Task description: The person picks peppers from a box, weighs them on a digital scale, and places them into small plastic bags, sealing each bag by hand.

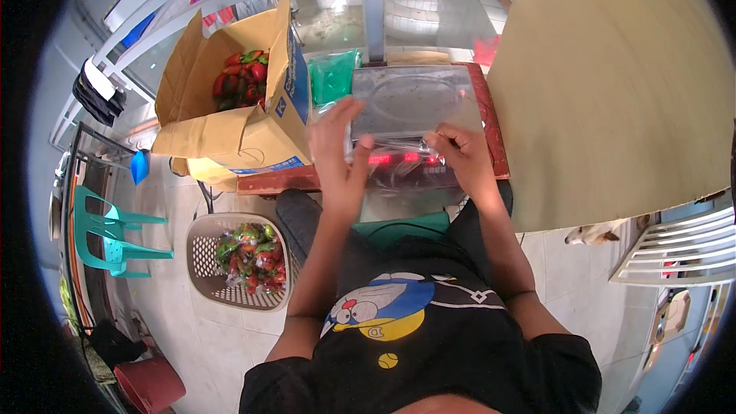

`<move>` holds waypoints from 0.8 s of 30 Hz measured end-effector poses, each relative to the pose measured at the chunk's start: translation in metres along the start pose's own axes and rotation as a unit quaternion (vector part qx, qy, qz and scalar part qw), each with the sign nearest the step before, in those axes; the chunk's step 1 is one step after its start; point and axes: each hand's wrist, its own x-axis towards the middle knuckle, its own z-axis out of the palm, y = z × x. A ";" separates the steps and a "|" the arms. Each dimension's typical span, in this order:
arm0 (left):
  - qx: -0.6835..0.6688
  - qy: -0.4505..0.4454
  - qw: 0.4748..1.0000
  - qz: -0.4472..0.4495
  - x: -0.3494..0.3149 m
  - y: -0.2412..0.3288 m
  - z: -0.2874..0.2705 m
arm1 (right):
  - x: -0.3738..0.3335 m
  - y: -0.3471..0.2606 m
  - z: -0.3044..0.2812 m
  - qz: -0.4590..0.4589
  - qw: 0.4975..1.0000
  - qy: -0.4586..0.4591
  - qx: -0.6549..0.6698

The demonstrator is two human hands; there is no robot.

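A digital scale (415,96) with a flat, plastic-covered top and a red lit display sits on a red-brown table (494,126) in front of me. Over its front edge stretches a thin clear plastic bag (392,147). At the bag's right end my right hand (466,157) is closed, pinching the plastic between thumb and fingers. Left of the display, my left hand (337,149) is held up with thumb and fingers apart, beside the bag. Left of the scale, an open cardboard box (264,134) holds red and green peppers (244,80).
Green plastic packaging (333,77) lies between box and scale. A beige basket (201,285) of bagged peppers (253,257) stands on the floor at my left, near a green chair (111,230). A large tan board (613,92) blocks the right side; a dog (594,233) is below it.
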 end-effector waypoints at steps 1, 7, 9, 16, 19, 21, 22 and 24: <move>0.000 -0.048 0.999 0.016 -0.003 0.010 0.000 | -0.002 -0.001 0.002 -0.015 1.000 -0.010 -0.002; -0.165 -0.228 0.952 -0.120 -0.038 0.013 0.022 | -0.002 0.006 0.010 -0.073 0.996 -0.040 0.036; -0.160 -0.214 0.957 -0.110 -0.036 0.016 0.025 | -0.003 0.009 0.012 -0.063 0.995 -0.039 0.072; 0.015 -0.149 0.988 0.036 -0.024 0.016 0.029 | -0.009 0.031 0.024 0.060 0.924 -0.003 0.377; 0.031 -0.143 0.988 0.045 -0.018 0.011 0.029 | -0.008 0.026 0.026 0.036 0.916 0.026 0.399; 0.020 -0.152 0.987 0.040 -0.015 0.010 0.030 | -0.008 0.036 0.024 0.036 0.915 0.011 0.403; 0.011 -0.158 0.987 0.034 -0.013 0.009 0.030 | -0.007 0.037 0.022 0.036 0.913 -0.006 0.407; -0.024 -0.161 0.987 0.009 -0.013 0.007 0.034 | -0.010 0.034 0.018 0.074 0.904 -0.045 0.420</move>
